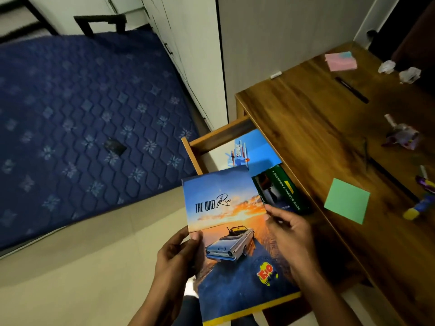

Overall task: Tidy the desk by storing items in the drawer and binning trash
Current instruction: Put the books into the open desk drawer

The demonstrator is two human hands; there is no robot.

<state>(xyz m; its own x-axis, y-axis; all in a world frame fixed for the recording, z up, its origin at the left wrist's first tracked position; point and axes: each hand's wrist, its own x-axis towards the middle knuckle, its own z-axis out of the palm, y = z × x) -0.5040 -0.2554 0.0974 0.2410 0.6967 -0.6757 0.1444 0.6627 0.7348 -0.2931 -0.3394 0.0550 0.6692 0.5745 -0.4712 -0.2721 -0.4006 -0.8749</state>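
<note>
The drawer point(200, 147) stands pulled out from the left end of the desk point(306, 118); its wooden side rail and front corner jut toward the bed point(82, 114), with a strip of pale floor between them. Inside the drawer, at the back, lies a blue book point(254, 149); nearer its front, tight under the desk edge, sits a green book point(282, 189) titled "A Question & Answer Book". Over the drawer's front half a person holds a notebook point(230, 243) with a car and sunset cover reading "The Quiet Ride", tilted, far corner over the drawer. Left hand point(176, 257) grips the notebook's left edge, thumb on the cover, fingers curled beneath. Right hand point(289, 234) pinches its right edge, fingertips close to the green book. On the desk, right of the drawer: green sticky pad point(347, 200) near the front edge, black pen point(352, 90), pink sticky pad point(341, 61), two crumpled papers point(387, 66) at the far end, wrappers point(401, 136) and a glue stick point(419, 208) further right.
</note>
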